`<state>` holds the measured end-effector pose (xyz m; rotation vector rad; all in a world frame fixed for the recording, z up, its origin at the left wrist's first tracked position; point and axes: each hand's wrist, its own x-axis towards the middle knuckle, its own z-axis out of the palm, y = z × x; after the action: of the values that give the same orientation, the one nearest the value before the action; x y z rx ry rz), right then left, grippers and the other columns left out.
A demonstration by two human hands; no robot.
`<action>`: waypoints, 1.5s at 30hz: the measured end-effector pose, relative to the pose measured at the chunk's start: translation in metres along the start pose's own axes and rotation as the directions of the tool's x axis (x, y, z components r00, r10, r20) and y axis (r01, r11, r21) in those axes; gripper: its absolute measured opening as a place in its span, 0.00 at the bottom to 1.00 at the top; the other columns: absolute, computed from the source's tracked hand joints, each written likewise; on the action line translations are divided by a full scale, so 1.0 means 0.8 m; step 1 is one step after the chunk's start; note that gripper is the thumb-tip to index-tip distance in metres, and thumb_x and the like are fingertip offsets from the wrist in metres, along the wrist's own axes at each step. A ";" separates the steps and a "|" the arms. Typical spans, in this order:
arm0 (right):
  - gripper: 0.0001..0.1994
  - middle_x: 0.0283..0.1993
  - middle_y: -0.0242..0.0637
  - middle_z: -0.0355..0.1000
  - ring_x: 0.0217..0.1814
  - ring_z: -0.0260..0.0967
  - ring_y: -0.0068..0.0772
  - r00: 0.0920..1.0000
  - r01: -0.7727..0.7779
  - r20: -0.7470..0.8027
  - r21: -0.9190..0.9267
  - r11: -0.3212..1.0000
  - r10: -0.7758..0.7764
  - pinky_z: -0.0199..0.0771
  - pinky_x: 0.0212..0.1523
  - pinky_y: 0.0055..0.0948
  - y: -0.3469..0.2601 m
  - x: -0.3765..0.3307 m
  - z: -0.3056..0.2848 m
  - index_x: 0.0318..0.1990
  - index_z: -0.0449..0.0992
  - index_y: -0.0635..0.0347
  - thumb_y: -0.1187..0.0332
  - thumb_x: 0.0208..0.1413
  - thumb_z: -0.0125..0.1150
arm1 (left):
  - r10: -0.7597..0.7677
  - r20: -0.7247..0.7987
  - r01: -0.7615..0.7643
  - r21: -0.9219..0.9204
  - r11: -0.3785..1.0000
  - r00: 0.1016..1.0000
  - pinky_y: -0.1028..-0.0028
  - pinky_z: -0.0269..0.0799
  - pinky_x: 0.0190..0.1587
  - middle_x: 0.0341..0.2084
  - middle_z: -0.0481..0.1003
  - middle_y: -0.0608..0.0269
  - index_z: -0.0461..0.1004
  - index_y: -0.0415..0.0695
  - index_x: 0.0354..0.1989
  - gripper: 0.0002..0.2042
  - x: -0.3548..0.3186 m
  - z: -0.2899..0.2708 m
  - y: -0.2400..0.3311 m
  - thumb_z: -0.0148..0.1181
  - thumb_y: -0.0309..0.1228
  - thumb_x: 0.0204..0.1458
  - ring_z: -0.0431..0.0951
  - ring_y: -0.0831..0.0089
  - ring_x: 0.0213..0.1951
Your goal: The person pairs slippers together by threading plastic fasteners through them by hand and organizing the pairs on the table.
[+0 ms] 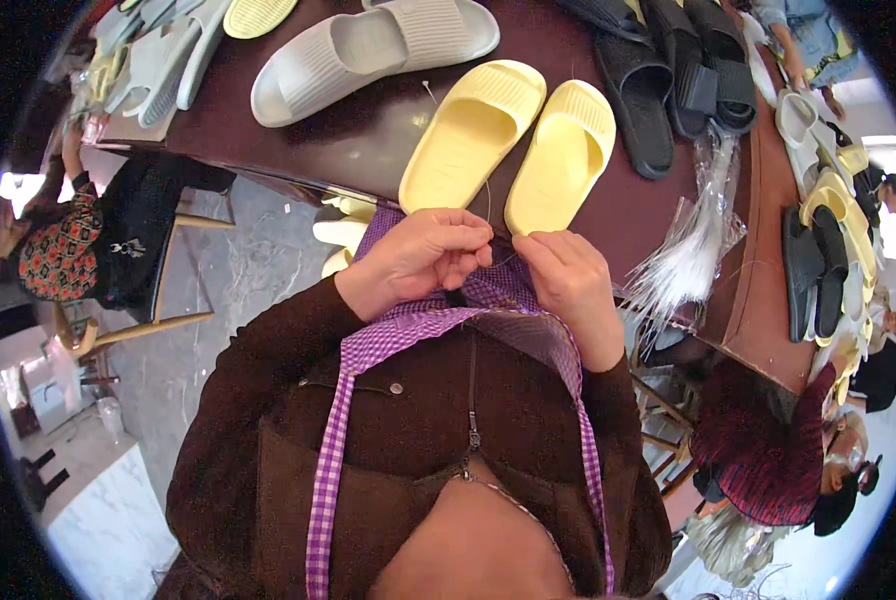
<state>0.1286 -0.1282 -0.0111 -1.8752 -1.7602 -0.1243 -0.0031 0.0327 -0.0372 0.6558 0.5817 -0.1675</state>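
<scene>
A pair of pale yellow slide slippers lies in front of me near the table's edge, heels toward me: the left slipper (458, 145) and the right slipper (558, 165). Just below the left slipper's heel, my left hand (423, 255) is closed in a pinch. A thin clear strand (489, 208) curves up from its fingertips between the slippers. My right hand (575, 285) is closed too, its fingertips pinched together close by the right slipper's heel. What those fingers hold is too small to make out.
On the dark red table (368, 165) lie grey slippers (368, 50) behind and black slippers (648, 100) at right. A bundle of clear plastic strands (693, 240) overhangs the right edge. Other people sit at both sides; a wooden chair (158, 320) stands left.
</scene>
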 end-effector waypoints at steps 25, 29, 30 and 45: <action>0.10 0.29 0.36 0.70 0.31 0.69 0.36 0.999 -0.044 -0.009 -0.039 0.998 0.044 0.70 0.33 0.32 0.000 0.005 -0.003 0.32 0.74 0.60 0.77 0.38 0.58 | -0.061 -0.076 0.066 0.061 0.996 0.995 0.82 0.58 0.12 0.21 0.73 0.61 0.70 0.37 0.33 0.07 0.007 -0.007 0.024 0.57 0.28 0.50 0.66 0.80 0.13; 0.08 0.29 0.39 0.72 0.31 0.70 0.40 0.996 -0.078 0.029 -0.062 0.995 0.080 0.71 0.33 0.35 0.023 0.022 0.009 0.32 0.75 0.60 0.78 0.40 0.59 | 0.000 -0.031 0.003 0.099 0.995 1.000 0.82 0.61 0.13 0.20 0.74 0.61 0.72 0.38 0.30 0.05 0.033 -0.017 0.045 0.56 0.27 0.52 0.70 0.81 0.15; 0.07 0.29 0.39 0.72 0.31 0.70 0.41 0.996 -0.082 0.036 -0.067 0.994 0.085 0.71 0.33 0.35 0.033 0.028 0.013 0.31 0.75 0.60 0.77 0.41 0.58 | 0.008 -0.041 -0.003 0.120 0.993 0.999 0.81 0.61 0.13 0.20 0.74 0.61 0.72 0.37 0.30 0.05 0.041 -0.018 0.050 0.56 0.27 0.51 0.70 0.80 0.15; 0.11 0.42 0.46 0.72 0.43 0.71 0.46 0.984 -0.176 0.007 -0.108 0.978 0.178 0.72 0.42 0.34 0.111 0.054 0.018 0.39 0.75 0.62 0.78 0.46 0.54 | 0.149 -0.087 -0.112 0.336 0.935 0.985 0.77 0.64 0.14 0.21 0.74 0.54 0.70 0.32 0.32 0.06 0.148 -0.020 0.100 0.53 0.23 0.50 0.72 0.74 0.18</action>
<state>0.2137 -0.0821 -0.0336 -2.1058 -1.6159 -0.1383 0.1134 0.1097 -0.0713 1.0330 0.6205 -0.1047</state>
